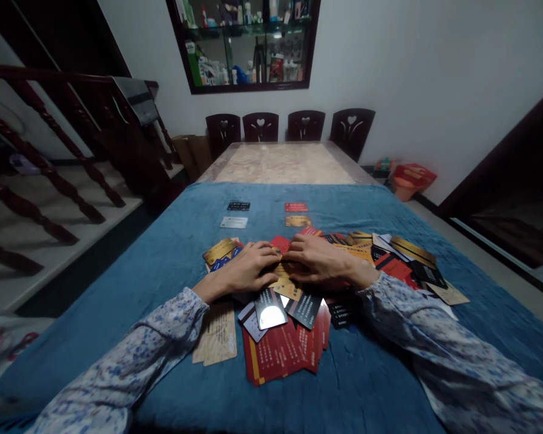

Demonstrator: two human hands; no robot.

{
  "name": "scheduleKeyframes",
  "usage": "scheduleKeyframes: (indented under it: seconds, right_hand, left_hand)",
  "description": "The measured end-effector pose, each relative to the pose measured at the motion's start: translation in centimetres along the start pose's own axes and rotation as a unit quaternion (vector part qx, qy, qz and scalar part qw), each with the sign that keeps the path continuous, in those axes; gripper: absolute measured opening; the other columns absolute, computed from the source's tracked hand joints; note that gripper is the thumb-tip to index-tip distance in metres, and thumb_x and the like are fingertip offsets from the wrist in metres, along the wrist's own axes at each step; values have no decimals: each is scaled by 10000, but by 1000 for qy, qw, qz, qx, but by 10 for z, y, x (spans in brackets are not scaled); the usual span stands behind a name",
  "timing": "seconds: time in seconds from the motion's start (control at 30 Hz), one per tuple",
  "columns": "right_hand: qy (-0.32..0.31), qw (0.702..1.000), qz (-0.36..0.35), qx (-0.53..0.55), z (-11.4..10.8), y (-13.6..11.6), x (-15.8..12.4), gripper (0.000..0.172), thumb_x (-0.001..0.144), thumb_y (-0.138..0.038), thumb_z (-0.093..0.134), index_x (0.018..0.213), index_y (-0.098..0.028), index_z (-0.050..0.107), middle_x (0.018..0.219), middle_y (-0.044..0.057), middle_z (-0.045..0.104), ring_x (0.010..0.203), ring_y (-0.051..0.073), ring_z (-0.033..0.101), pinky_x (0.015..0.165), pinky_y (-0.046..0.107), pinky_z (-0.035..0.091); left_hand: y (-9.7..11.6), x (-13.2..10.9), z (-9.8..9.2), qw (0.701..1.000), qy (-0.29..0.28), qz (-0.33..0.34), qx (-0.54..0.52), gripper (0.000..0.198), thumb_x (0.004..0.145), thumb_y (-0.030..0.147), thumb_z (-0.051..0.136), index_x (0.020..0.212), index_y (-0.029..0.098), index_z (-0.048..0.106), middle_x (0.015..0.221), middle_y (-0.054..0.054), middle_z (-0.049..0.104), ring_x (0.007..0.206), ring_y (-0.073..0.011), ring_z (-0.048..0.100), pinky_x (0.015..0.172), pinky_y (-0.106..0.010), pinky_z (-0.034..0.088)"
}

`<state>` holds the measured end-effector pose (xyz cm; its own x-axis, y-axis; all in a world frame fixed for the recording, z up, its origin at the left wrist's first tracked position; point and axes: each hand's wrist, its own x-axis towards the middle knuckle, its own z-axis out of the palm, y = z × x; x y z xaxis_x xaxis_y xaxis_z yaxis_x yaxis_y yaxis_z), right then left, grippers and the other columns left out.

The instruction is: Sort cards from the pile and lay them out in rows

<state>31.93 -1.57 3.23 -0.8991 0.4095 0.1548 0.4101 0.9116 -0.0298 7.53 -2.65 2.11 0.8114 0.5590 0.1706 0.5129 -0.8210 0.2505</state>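
A loose heap of cards covers the middle of the blue cloth. My left hand (pixel 248 265) lies palm down on the heap, thumb apart from the bent fingers. Facing it, my right hand (pixel 319 260) also rests on the cards, its fingers curved and their tips partly hidden. Gold cards (pixel 286 288) show between and below the hands. Nearer me are black cards (pixel 304 307) and a fan of red cards (pixel 276 352). Beige cards (pixel 221 334) lie below my left wrist, blue cards (pixel 224 260) beside that hand. More mixed cards (pixel 393 265) spread out past my right hand.
Beyond the heap lie four separate cards: a black card (pixel 238 206), a silver card (pixel 234 222), a red card (pixel 295 207) and a gold card (pixel 297 221). The blue cloth (pixel 172 241) covers the table's near part. Several dark chairs (pixel 306 125) stand at the far end.
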Motion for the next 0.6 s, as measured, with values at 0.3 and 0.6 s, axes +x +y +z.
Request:
scheduleKeyframes:
  seconds: [0.3, 0.6]
  right_hand:
    - [10, 999, 4, -33, 0, -3, 1, 263, 928, -354, 606, 1023, -126, 698, 918, 140, 674, 848, 227, 519, 746, 358, 421]
    - [12, 999, 1, -45, 1, -6, 3, 201, 935, -312, 577, 924, -141, 680, 876, 123, 676, 799, 213, 498, 736, 352, 397]
  left_hand:
    - [2, 12, -12, 994, -60, 48, 74, 127, 936, 288, 609, 955, 175, 663, 1155, -109, 696, 1137, -250, 600, 1008, -410, 425]
    - [3, 19, -8, 988, -62, 67, 122, 83, 876, 246, 616, 888, 166, 633, 1010, -102, 669, 984, -234, 594, 915, -373, 446]
